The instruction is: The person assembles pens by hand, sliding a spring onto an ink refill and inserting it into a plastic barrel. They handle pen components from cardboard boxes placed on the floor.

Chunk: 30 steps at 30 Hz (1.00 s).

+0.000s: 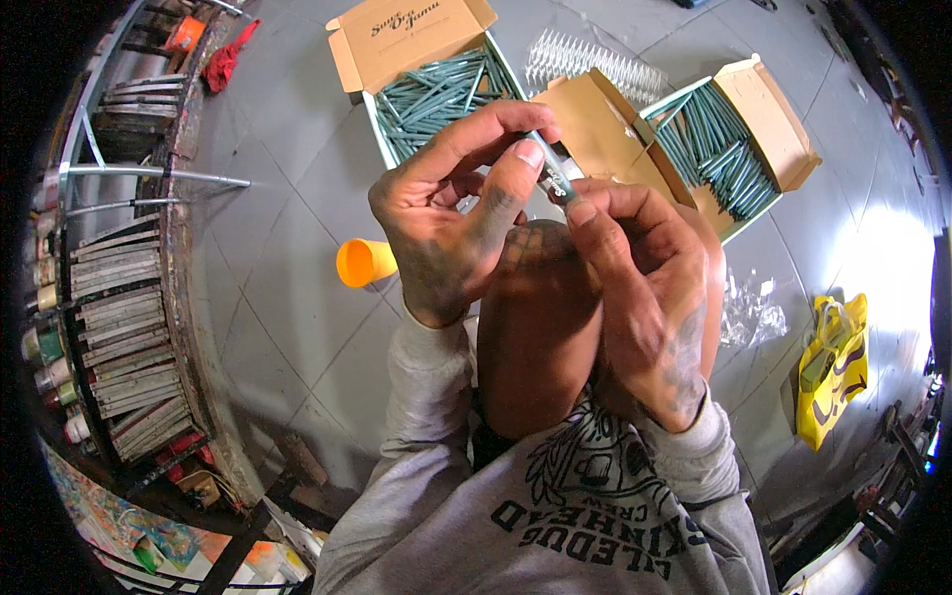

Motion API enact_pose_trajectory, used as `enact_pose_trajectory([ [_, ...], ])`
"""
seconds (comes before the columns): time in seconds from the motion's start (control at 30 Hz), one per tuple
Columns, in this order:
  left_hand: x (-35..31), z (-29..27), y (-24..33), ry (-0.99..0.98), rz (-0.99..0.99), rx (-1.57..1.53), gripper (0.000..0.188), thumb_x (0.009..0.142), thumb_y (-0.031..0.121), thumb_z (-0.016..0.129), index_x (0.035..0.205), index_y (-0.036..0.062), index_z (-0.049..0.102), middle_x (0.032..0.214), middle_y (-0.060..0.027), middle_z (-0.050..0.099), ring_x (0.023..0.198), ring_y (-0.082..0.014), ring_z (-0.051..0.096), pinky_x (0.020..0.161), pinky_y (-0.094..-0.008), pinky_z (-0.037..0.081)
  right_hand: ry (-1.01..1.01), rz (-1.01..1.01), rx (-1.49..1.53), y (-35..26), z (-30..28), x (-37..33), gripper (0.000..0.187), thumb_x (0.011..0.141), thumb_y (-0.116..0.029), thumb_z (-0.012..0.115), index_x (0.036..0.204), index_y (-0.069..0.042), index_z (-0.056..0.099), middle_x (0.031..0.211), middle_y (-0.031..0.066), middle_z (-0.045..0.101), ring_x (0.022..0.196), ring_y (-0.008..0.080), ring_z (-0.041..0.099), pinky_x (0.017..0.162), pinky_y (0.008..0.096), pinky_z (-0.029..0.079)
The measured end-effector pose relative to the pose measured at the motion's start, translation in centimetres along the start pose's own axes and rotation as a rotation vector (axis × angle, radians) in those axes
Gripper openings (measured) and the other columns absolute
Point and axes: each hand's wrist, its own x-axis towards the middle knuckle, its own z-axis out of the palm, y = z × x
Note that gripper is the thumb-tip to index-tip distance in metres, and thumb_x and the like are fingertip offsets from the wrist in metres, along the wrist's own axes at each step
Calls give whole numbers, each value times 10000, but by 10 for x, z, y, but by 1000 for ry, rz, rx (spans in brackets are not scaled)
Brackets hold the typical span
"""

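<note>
In front of my knees, both hands hold a slim, pen-like stick [555, 180], dark teal with pale print. My left hand [456, 203] pinches its upper end between thumb and forefinger. Thumb and fingertips of my right hand [640, 268] close on its lower end. Whether the stick has separate parts is hidden by my fingers. Beyond my left hand, an open cardboard box [412, 25] holds many similar teal sticks [436, 99]. A second open box [783, 119], at the far right of my hands, holds more of these sticks [714, 149].
Clear plastic pieces [595, 64] stand in rows behind the boxes. An orange cup [363, 262] lies tipped on the grey tiles. Clear plastic scraps [754, 312] and a yellow bag [831, 372] lie at the right. A shelf rack [124, 327] lines the left side.
</note>
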Motion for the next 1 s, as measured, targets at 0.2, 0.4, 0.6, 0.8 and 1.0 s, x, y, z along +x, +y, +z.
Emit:
enact_pose_trajectory([
  [0.2,1,-1,5,2,-41,7,258,874,106,682,1092,-28,710,975,-117,732,757,-104,644,561,-231,506,67,-10,-38,9,-1,6,218,941,-165,650,960,52,662,871,115,698,805,161,652,769,297,520],
  [0.4,2,3,-2,11,26,-31,255,879,94,673,1097,-32,710,987,-128,726,803,-136,667,604,-263,565,91,-110,-114,19,-5,12,194,898,-142,651,860,48,668,847,129,712,786,187,673,737,312,526],
  [0.6,6,-4,-5,-12,57,-42,245,883,65,666,1104,-33,706,1007,-149,718,833,-162,679,612,-276,593,92,-105,-136,22,0,10,173,890,-135,659,856,34,668,835,108,711,785,188,672,747,313,530],
  [0.8,6,-4,-2,-14,-18,-66,236,873,57,671,1090,-31,709,987,-155,727,806,-165,685,605,-266,589,31,-119,-55,22,-2,4,170,930,-134,659,919,36,651,950,121,696,857,157,657,777,290,518],
  [1.0,7,-9,-2,-7,-85,-84,166,908,44,651,1049,-3,725,978,-60,725,767,-74,659,657,-215,534,-101,-130,192,18,-4,-1,111,965,-68,622,986,39,597,1258,166,575,966,183,646,852,294,524],
])
